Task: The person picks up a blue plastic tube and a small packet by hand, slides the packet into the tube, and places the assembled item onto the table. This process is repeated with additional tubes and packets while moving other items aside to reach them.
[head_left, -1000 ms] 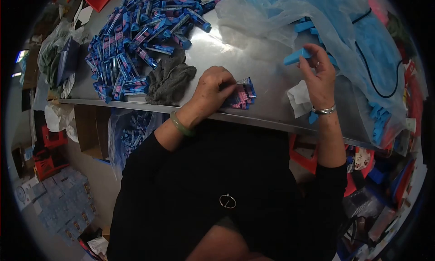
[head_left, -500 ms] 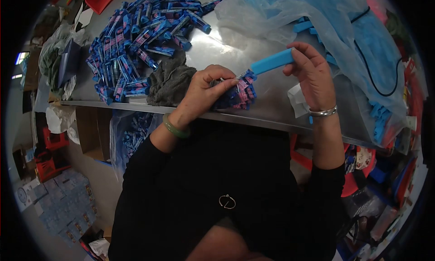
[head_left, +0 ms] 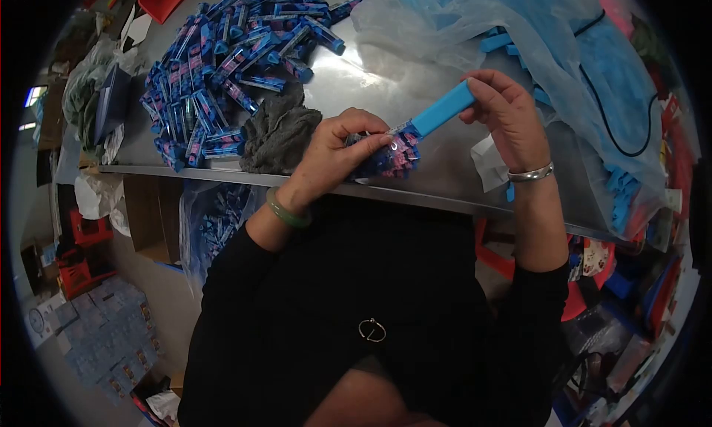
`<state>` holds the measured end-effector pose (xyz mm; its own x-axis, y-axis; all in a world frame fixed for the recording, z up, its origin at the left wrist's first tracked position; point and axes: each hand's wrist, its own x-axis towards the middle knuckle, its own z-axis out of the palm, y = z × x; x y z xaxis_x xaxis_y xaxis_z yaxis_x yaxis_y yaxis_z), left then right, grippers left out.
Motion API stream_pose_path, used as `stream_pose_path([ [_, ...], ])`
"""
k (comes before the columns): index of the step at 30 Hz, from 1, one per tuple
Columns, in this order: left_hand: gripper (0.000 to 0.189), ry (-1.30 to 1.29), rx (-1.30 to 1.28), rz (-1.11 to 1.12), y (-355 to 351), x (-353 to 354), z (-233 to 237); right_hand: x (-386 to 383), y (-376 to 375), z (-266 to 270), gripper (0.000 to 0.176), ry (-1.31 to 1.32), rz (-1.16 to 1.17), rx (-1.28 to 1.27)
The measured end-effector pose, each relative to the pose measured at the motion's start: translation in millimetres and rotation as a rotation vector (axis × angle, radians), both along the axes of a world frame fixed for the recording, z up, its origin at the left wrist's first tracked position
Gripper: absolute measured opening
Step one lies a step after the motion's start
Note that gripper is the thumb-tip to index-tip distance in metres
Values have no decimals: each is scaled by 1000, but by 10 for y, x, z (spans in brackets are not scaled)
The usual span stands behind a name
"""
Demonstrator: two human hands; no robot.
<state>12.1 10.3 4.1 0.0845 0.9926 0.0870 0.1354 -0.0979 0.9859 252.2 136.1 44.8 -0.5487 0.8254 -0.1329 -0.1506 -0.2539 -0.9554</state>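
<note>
My left hand (head_left: pixel 343 141) is closed in a pinch of thumb and forefinger on a small printed plastic sleeve (head_left: pixel 403 127). In my right hand (head_left: pixel 510 110) is a flat, bright blue plastic bar (head_left: pixel 446 108), gripped by its upper end. The bar slants down to the left, and its lower end is right at the mouth of the sleeve. A bunch of blue and pink printed sleeves (head_left: pixel 400 160) lies just below, partly hidden by my left hand. A dark grey cloth (head_left: pixel 280 130) lies on the table beside that hand.
On the left of the metal table (head_left: pixel 356 71) is a big heap of blue printed packs (head_left: pixel 222 64). A clear plastic bag (head_left: pixel 445 19) with blue bars covers the right side, with a black cord (head_left: pixel 593 93) over it. White paper (head_left: pixel 488 164) lies under my right wrist.
My right hand has shifted slightly left, and the blue bar is tilted more steeply, with its lower end now at the sleeve's mouth. My left hand has barely moved.
</note>
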Motion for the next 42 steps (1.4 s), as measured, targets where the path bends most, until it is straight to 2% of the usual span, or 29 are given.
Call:
stream_pose_path([
  [5,9,-6,0,0,-5,11,-2,-41,-50,74,26,-174,-14,140],
  [9,10,-15,-28,24,-3,59,-20,-124,-160,112,24,-205,34,200],
  [11,15,-279,-174,24,-9,117,28,-169,-231,118,23,-156,119,209],
  [12,15,-279,-173,25,-7,139,32,-192,-258,122,23,-155,119,210],
  [14,21,-587,-327,-16,-4,163,35,-246,-307,118,22,-154,38,290],
  [17,22,-643,-449,-64,-9,198,81,-271,-371,17,24,-218,33,412],
  [21,22,-714,-474,-60,-28,247,66,-271,-490,40,27,-336,62,559],
  [23,22,-756,-491,-24,-35,274,117,-274,-559,10,50,-384,147,760],
  [24,22,-756,-489,-22,-33,284,116,-288,-625,10,50,-382,150,761],
  [26,22,-816,-463,-21,-24,306,113,-331,-745,4,79,-529,66,986],
  [27,22,-816,-463,-22,-27,318,121,-345,-755,-33,79,-530,65,986],
  [29,24,-837,-470,-36,-36,343,141,-357,-773,-104,96,-585,11,1117],
  [32,26,-885,-470,-106,-38,327,128,-370,-779,-95,95,-548,-3,1115],
  [42,27,-889,-474,-135,0,321,128,-373,-756,-134,96,-549,41,1074],
])
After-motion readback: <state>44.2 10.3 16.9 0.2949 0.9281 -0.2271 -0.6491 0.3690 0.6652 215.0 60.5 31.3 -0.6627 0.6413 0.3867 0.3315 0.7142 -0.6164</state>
